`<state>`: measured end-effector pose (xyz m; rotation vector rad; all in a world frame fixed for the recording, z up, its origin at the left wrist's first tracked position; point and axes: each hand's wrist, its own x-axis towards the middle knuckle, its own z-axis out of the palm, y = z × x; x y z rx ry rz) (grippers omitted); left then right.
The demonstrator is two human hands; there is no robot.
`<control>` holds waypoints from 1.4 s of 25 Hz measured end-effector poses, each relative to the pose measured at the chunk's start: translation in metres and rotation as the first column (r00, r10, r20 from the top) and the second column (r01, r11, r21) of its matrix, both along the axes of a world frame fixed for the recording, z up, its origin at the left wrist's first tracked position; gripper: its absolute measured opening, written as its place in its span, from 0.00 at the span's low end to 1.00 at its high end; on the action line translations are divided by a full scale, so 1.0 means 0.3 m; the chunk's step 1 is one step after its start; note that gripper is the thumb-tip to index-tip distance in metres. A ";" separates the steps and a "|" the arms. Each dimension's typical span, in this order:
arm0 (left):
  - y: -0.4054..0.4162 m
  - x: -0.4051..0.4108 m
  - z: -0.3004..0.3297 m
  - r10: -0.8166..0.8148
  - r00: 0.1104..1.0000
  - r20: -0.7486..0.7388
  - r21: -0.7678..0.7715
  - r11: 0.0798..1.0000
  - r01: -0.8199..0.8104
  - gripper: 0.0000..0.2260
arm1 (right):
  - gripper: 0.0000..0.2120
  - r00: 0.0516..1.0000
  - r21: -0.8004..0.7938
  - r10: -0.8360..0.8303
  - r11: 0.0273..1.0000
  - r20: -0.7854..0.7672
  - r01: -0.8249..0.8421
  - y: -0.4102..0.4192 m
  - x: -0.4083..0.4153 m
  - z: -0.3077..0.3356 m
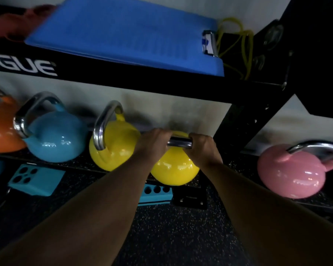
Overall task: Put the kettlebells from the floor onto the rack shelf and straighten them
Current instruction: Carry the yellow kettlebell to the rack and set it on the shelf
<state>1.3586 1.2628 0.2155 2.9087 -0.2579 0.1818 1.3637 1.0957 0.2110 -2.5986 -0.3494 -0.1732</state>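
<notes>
Left hand (154, 140): clamped on chrome handle (179, 144), left end.
Right hand (202, 144): clamped, right end.
Yellow kettlebell (174, 169): rack shelf (81, 162) front edge.

The lower shelf of the black steel rack (46, 156) runs across the middle of the frame. Directly on it, from the left edge: an orange kettlebell with a chrome handle (0, 131), a light-blue kettlebell with a chrome handle (54, 137), and a yellow kettlebell with a chrome handle (112, 144). A second yellow kettlebell (175, 169) sits at the shelf's front edge, centre frame. The upper shelf (123, 75) carries a folded blue mat (123, 35). The black speckled rubber floor (171, 237) carries a turquoise block with round holes (37, 179), lower left.
</notes>
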 end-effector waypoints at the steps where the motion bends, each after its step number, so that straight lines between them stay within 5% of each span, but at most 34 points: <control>1: -0.009 0.016 0.001 -0.005 1.000 0.009 -0.020 1.000 0.005 0.10 | 0.07 1.000 0.019 -0.016 1.000 -0.003 0.016 -0.008 0.014 -0.001; 10: -0.049 0.215 0.000 0.048 0.990 -0.132 -0.029 0.998 -0.052 0.07 | 0.10 0.977 -0.026 -0.018 1.000 -0.211 0.013 -0.032 0.206 -0.010; 15: -0.048 0.216 -0.017 0.057 0.993 -0.102 -0.054 0.997 -0.062 0.08 | 0.09 0.981 -0.004 -0.027 1.000 -0.192 0.027 -0.041 0.199 -0.024; 20: -0.052 0.204 -0.004 0.068 0.994 -0.085 -0.076 0.994 -0.074 0.15 | 0.20 0.986 -0.039 -0.028 0.999 -0.166 0.022 -0.029 0.167 0.003; 27: -0.052 0.001 0.007 0.171 0.967 0.189 0.037 0.983 -0.181 0.29 | 0.25 0.997 -0.056 0.072 0.996 0.016 -0.071 -0.093 -0.009 0.068; 31: -0.131 -0.100 0.028 0.040 0.967 0.252 0.096 0.993 -0.066 0.16 | 0.15 0.991 -0.090 0.108 0.991 0.084 -0.100 -0.232 -0.117 0.098; 35: -0.323 -0.167 0.052 -0.179 0.973 0.146 0.080 0.982 0.168 0.13 | 0.11 0.987 -0.193 0.088 0.979 0.136 -0.060 -0.454 -0.210 0.102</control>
